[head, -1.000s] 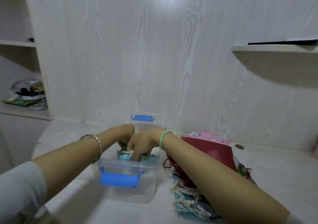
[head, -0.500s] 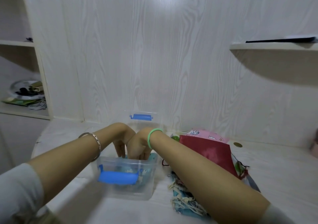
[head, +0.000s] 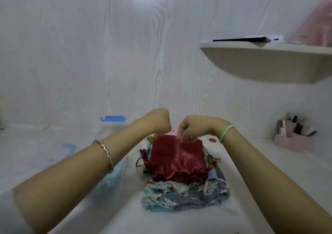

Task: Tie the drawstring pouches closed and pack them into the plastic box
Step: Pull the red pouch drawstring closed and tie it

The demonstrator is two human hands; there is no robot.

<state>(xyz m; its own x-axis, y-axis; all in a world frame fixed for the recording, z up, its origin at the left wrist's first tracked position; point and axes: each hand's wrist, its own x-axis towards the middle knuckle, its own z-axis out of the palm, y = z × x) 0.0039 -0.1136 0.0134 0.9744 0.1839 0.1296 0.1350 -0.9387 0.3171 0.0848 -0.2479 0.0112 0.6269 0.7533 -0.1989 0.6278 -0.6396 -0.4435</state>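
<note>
**Choosing the next one to tie**

We look down along two bare forearms. The right hand (head: pixel 186 131) pinches the far edge of a red satin pouch (head: pixel 177 160). This pouch lies on top of a pile of pouches (head: pixel 181 196) in blues, greens and cream, with its gathered mouth and tassels toward us. The left hand (head: pixel 158 120) is curled just beside the pouch's far left corner; we cannot tell whether it holds anything. The plastic box (head: pixel 113 119) stands left of the pile. It is blurred and mostly hidden by the left forearm, with only a blue latch clear.

We judge the step to be picking up this pouch for tying. To do it well, we would peel only the top pouch free so tangled cords do not drag its neighbours. Then we would find both cord ends at the mouth and pull them evenly before knotting.

The pile sits on a white desk (head: pixel 269 183) against a pale wood-grain wall (head: pixel 89 54). A shelf (head: pixel 269 63) juts out at upper right. A pink organiser (head: pixel 294 142) holding small bottles, possibly cosmetics, stands at far right.
</note>
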